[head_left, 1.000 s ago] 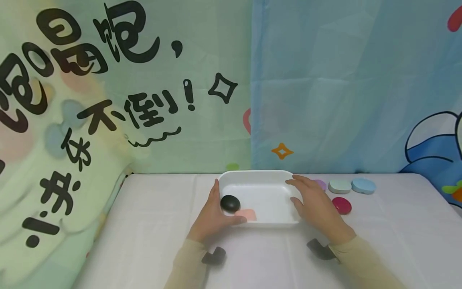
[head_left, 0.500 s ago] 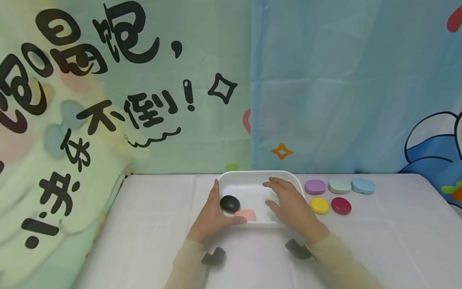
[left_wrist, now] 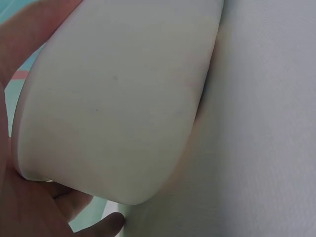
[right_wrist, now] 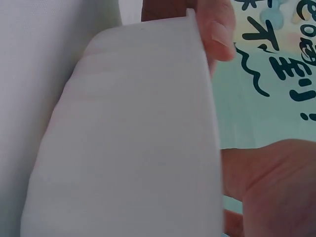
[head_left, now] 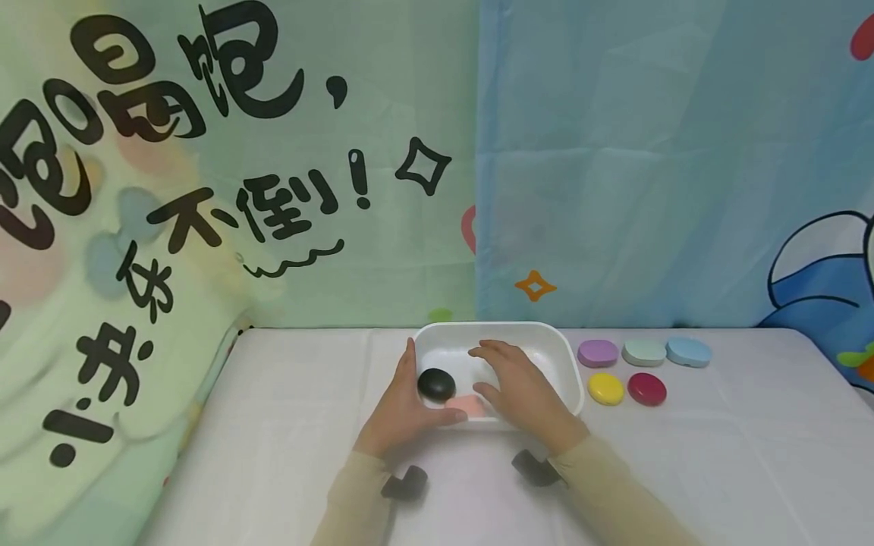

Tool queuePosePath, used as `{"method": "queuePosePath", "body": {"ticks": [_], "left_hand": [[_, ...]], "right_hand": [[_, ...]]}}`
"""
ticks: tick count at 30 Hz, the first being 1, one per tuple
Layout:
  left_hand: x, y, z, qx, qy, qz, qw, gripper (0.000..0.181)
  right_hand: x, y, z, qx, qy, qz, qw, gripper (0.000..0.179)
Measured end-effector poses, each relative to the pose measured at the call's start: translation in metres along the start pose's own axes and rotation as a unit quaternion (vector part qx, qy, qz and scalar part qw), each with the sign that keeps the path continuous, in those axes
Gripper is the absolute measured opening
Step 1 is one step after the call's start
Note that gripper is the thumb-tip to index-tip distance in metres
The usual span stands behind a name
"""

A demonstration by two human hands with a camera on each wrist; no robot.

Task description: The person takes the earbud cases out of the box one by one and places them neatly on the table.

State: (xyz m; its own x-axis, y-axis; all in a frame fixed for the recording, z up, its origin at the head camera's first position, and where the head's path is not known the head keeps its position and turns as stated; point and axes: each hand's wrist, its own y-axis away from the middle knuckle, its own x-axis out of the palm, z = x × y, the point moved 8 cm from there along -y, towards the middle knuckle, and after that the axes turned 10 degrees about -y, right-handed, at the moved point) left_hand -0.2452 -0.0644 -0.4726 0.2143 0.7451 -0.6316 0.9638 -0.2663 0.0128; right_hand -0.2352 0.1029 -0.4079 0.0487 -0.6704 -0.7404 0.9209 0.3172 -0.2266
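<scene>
My left hand grips the left end of a white rectangular tray, its thumb over the near rim and its fingers along the left side. The left wrist view shows the tray's outer wall in that hand's grasp. A glossy black oval piece lies in the tray's left part, beside a flat pink piece partly hidden by my left thumb. My right hand is over the tray's middle, right of the pink piece, fingers spread and slightly bent, holding nothing visible.
Right of the tray lie a purple piece, a pale green piece and a light blue piece in a back row. Before them are yellow and red round pieces. A printed curtain hangs behind the white-covered table.
My right hand has moved left from the tray's right end to over its middle, uncovering the purple and yellow pieces. My left hand and the tray have stayed in place.
</scene>
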Motion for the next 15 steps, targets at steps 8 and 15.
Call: {"method": "queuePosePath", "body": {"ticks": [8, 15], "left_hand": [[0.000, 0.000, 0.000, 0.010, 0.018, 0.018, 0.9996, 0.137], [-0.001, -0.001, 0.000, 0.013, 0.024, 0.028, 0.9992, 0.138]], "right_hand": [[0.016, -0.007, 0.004, -0.009, -0.020, 0.013, 0.9997, 0.046], [0.026, -0.014, 0.007, -0.001, -0.026, 0.034, 0.9991, 0.047]]}}
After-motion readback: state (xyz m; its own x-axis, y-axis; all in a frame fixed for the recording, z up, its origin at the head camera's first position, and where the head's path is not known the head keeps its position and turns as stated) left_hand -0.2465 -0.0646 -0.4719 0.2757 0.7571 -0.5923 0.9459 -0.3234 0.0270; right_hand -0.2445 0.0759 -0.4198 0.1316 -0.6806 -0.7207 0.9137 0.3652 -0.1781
